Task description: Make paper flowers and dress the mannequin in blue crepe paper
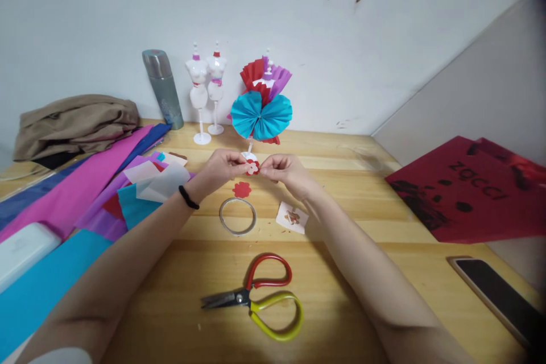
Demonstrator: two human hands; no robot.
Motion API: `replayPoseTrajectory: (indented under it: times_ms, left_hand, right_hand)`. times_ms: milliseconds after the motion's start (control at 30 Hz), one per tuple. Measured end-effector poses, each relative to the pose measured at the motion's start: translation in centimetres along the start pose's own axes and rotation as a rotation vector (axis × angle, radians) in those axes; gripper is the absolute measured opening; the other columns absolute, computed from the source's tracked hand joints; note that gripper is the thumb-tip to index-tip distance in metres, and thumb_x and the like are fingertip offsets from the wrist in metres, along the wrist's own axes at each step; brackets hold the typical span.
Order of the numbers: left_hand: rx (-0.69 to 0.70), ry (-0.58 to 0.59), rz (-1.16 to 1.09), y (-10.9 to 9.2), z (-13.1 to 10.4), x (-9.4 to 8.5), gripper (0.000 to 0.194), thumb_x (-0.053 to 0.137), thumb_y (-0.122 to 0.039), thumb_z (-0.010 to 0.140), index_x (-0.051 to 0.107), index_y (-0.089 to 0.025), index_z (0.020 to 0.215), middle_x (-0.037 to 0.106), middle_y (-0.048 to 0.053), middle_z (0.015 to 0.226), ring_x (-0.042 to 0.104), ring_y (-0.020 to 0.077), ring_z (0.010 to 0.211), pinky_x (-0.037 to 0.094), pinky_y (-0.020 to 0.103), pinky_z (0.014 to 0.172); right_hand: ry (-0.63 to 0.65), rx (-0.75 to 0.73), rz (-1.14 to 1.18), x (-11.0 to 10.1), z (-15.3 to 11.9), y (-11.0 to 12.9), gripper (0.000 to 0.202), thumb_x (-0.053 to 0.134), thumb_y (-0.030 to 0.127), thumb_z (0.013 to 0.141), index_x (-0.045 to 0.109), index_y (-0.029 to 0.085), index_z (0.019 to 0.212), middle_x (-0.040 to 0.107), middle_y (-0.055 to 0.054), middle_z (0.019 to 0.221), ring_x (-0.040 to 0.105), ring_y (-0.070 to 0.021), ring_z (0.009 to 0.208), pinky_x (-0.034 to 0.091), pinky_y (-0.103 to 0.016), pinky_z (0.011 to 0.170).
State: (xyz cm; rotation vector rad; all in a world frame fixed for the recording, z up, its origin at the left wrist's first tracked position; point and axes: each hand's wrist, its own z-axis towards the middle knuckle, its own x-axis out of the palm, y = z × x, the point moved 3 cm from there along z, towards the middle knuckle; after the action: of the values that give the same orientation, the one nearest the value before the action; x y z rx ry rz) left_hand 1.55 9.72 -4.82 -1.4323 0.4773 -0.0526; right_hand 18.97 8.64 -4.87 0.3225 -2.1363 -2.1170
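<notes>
1. A layered paper flower (252,167), red with a smaller pale pink bloom on its face, is held between two bare hands above the middle of the tabletop (354,273).
2. By the left hand (226,165), the left edge of the flower is pinched; the grip is drawn closed, thumb and fingertips together, with the flower directly to its right.
3. By the right hand (284,174), the opposite edge is met from the right; its grip is likewise narrowed to a pinch on the rim, with the flower to its left.
4. Neither hand is clearly nearer, since the flower is reached by both; no long axis is shown by its roundish outline.
5. On the wearer's side of the flower, a scalloped red paper piece (242,189) is seen lying flat, nearer the left hand, with a tape ring (220,215) just beyond it toward the wearer.
6. Behind the flower, toward the wall, blue pleated paper (273,116) is displayed on a stand.
</notes>
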Motion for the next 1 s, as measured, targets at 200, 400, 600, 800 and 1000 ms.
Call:
replayPoseTrajectory:
  times_ms: [200,400,600,800,1000]
  left_hand:
    - [0.592,-0.184,0.173,-3.0,-0.9,-0.7,0.010,0.071,-0.027,0.080,0.077,-0.020,0.076,0.073,0.004,0.076,0.063,0.0135,0.071,0.047,0.023,0.063]
    - [0.874,-0.257,0.359,-4.5,-2.2,-0.4,0.010,0.066,-0.020,0.087,0.075,-0.020,0.082,0.074,0.003,0.077,0.065,0.0126,0.071,0.050,0.023,0.066]
    - [0.965,-0.257,0.377,-5.4,-3.0,0.1,0.009,0.068,-0.016,0.087,0.075,-0.020,0.085,0.075,0.003,0.080,0.068,0.0126,0.074,0.053,0.023,0.070]
    - [0.944,-0.250,0.311,-5.6,-3.0,0.2,0.006,0.071,-0.018,0.086,0.075,-0.021,0.083,0.076,0.002,0.077,0.067,0.0116,0.069,0.054,0.023,0.068]
    - [0.906,-0.256,0.319,-5.5,-3.1,0.1,0.008,0.069,-0.021,0.087,0.075,-0.021,0.082,0.074,0.003,0.077,0.066,0.0119,0.068,0.053,0.024,0.067]
  right_hand:
    - [0.006,-0.311,-0.085,-0.3,-1.7,3.1,0.029,0.081,0.032,0.065,0.070,0.018,0.088,0.049,0.006,0.060,0.040,-0.0087,0.054,0.030,-0.024,0.053]
    - [-0.087,-0.654,-0.395,0.2,-4.2,5.3,0.013,0.072,0.026,0.080,0.077,0.021,0.090,0.061,-0.002,0.073,0.050,-0.0133,0.064,0.040,-0.028,0.057]
    - [-0.125,-0.690,-0.391,0.3,-4.9,6.0,0.011,0.068,0.024,0.085,0.078,0.021,0.081,0.064,-0.002,0.070,0.053,-0.0129,0.061,0.041,-0.028,0.055]
    - [-0.120,-0.478,-0.195,0.1,-4.4,5.7,0.017,0.076,0.036,0.076,0.072,0.020,0.070,0.063,-0.002,0.066,0.055,-0.0148,0.063,0.042,-0.030,0.059]
    - [-0.088,-0.432,-0.163,0.3,-4.3,5.5,0.024,0.077,0.040,0.074,0.067,0.019,0.068,0.062,-0.001,0.066,0.052,-0.0136,0.061,0.039,-0.029,0.058]
